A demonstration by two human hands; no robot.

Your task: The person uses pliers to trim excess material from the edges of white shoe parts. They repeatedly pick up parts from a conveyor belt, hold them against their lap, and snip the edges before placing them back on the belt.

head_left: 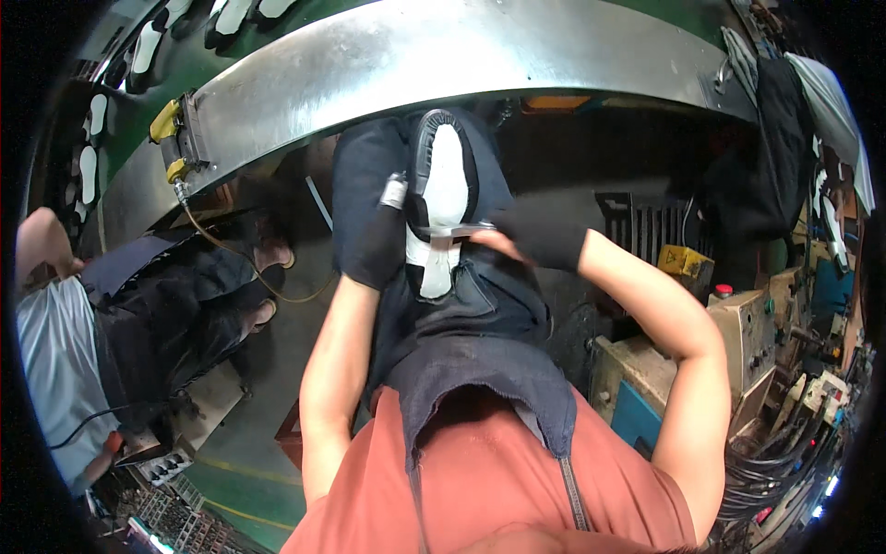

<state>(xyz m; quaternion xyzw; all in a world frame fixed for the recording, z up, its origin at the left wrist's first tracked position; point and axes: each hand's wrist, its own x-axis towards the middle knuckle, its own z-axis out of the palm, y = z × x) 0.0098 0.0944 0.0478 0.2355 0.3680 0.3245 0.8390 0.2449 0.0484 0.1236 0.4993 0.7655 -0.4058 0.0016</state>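
A dark shoe upper [447,175] with a white underside lies bottom up across my thighs, toe pointing away from me. My left hand [378,242], in a black glove with a white wrapping round one digit, grips its left side; most of those fingers are hidden. From the right, my black-gloved right hand [528,238] closes on a thin, shiny metal tool [454,230], perhaps a blade. This tool lies crosswise over the middle of the white underside. How hard it presses there I cannot tell.
Beyond my knees curves a metal bench [443,46], with a yellow air tool [171,138] and hose at its left. Shoes [146,48] stand on a green surface behind it. A co-worker [65,342] is at left. A control box with a red button [724,290] stands right.
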